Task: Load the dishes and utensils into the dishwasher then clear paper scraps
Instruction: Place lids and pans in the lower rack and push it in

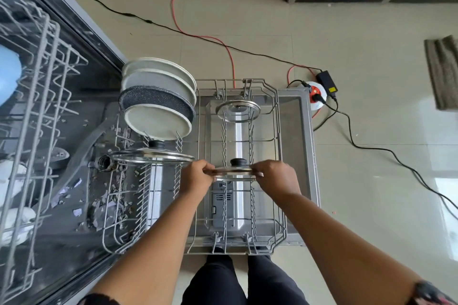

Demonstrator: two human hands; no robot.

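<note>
While left hand (197, 177) and right hand (275, 177) pinch a steel-rimmed glass lid (235, 171), wire tines (251, 195) stand under fingers (257, 173); round plates (158, 121) beyond-left.

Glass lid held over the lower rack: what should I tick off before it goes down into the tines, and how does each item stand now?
1. Grip: left hand and right hand each pinch the rim of the glass lid: ok.
2. Position: it is over the tine rows of the lower rack: ok.
3. Tines beyond it, up to the far lid, are bare: ok.
4. Gap to the large lid on the left: apart, ok.
5. Seated between tines: cannot tell.
6. Paper scraps lie on the tub floor: not ok.
</note>
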